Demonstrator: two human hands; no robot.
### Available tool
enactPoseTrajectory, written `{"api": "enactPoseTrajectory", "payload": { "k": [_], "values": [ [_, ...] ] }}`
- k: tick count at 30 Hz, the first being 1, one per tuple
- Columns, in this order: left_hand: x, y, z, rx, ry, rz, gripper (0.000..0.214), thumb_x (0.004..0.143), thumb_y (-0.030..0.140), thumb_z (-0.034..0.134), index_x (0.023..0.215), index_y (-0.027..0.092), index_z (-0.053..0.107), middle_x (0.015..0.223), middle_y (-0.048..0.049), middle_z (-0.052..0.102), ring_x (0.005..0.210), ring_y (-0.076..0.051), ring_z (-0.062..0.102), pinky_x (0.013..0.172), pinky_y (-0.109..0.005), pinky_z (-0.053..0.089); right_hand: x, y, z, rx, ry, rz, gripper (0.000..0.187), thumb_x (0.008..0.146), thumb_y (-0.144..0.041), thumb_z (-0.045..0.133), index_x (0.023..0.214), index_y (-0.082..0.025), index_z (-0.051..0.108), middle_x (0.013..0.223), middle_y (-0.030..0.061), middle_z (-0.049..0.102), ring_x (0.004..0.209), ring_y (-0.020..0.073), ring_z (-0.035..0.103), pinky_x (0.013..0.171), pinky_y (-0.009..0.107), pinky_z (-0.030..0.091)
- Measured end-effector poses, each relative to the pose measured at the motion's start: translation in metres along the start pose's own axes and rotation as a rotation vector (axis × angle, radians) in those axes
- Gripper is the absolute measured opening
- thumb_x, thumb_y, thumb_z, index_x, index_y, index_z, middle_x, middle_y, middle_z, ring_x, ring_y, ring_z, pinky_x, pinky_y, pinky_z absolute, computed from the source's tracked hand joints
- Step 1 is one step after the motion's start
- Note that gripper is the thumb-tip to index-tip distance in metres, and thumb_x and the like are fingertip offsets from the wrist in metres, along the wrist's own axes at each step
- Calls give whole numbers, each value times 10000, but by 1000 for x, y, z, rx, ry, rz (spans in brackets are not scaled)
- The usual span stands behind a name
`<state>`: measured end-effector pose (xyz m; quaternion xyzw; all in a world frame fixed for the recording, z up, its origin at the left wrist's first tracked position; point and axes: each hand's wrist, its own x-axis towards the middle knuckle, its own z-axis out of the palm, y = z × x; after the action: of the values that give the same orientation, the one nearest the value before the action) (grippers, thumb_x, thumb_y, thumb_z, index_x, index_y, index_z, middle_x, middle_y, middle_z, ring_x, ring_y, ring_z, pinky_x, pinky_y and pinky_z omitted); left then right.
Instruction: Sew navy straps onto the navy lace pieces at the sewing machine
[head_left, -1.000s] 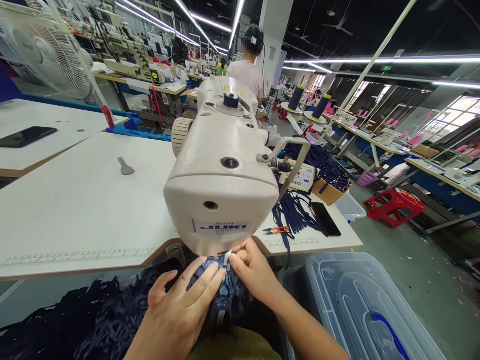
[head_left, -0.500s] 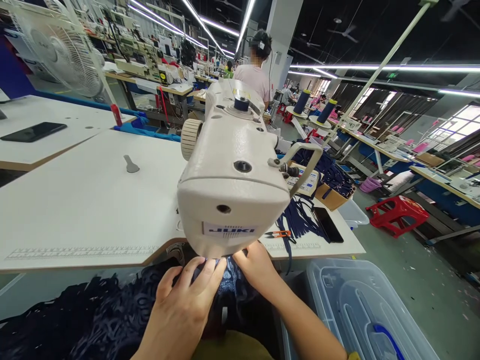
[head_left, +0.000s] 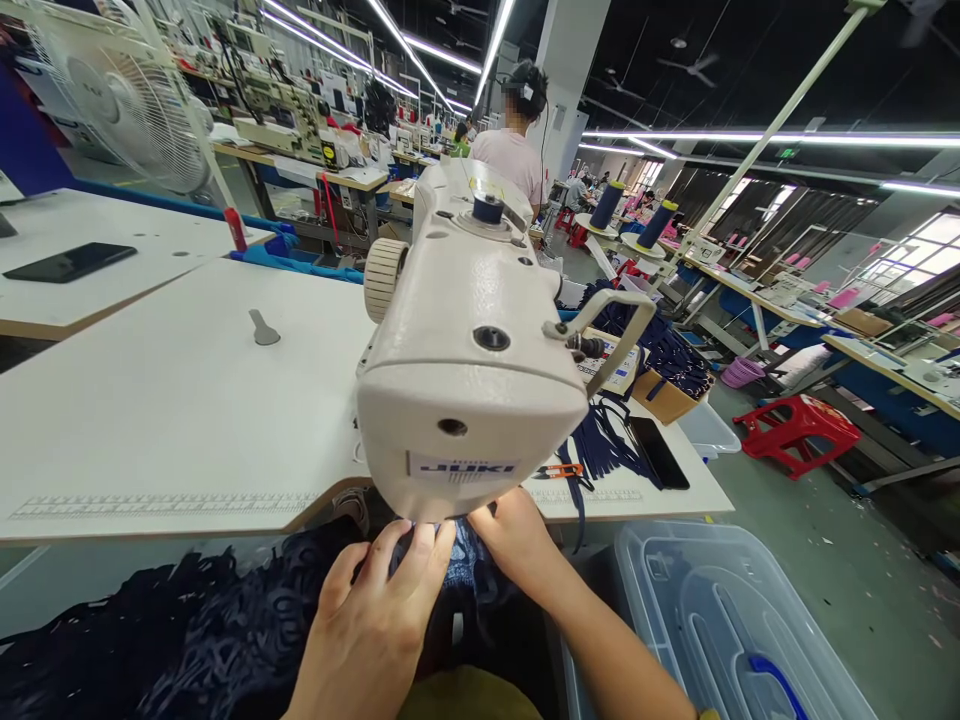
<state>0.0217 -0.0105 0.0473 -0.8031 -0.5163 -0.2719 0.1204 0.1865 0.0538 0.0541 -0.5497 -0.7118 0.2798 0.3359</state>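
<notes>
A white sewing machine (head_left: 465,400) stands end-on before me, and its head hides the needle area. Navy lace fabric (head_left: 461,568) runs from below the head down towards my lap. On its left side my left hand (head_left: 379,600) holds the lace, fingers pointing forward and tips partly covered by the machine. My right hand (head_left: 517,540) grips the right side of the same lace close under the head, its fingertips mostly hidden. More dark navy lace (head_left: 240,620) lies heaped left of my left hand.
Orange-handled thread snips (head_left: 561,470), navy straps (head_left: 600,440) and a black phone (head_left: 658,452) lie right of the machine. A flat grey metal piece (head_left: 264,328) is on the white tabletop (head_left: 172,400). A lidded clear plastic bin (head_left: 720,600) stands at lower right. Another person (head_left: 514,150) sits ahead.
The view has shifted very slightly, moving the machine a little to the right in the picture. Both hands keep their places on the lace at the machine head.
</notes>
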Motion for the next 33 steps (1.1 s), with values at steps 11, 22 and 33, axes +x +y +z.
{"api": "enactPoseTrajectory", "payload": {
  "k": [11,22,33],
  "values": [
    [0,2,-2,29,5,-14,354,874,118,442,1142,203,657,1101,6,703,983,-228,593,880,-396,343,-1,-3,1,-22,-19,-4,119,841,-171,469,856,-225,574,681,14,619,866,237,624,744,300,450],
    [0,5,2,-40,32,-68,360,886,111,415,1117,228,665,1068,-3,709,982,-232,601,901,-417,337,-1,-1,2,-4,-18,-8,100,854,-185,468,842,-222,560,650,-2,597,828,221,620,715,279,438],
    [9,5,0,-44,83,82,341,873,172,429,1117,160,666,1026,-39,694,931,-231,563,882,-383,366,-2,8,0,56,-8,13,87,865,-202,477,881,-213,561,680,-30,588,721,173,576,712,267,405]
  ]
}}
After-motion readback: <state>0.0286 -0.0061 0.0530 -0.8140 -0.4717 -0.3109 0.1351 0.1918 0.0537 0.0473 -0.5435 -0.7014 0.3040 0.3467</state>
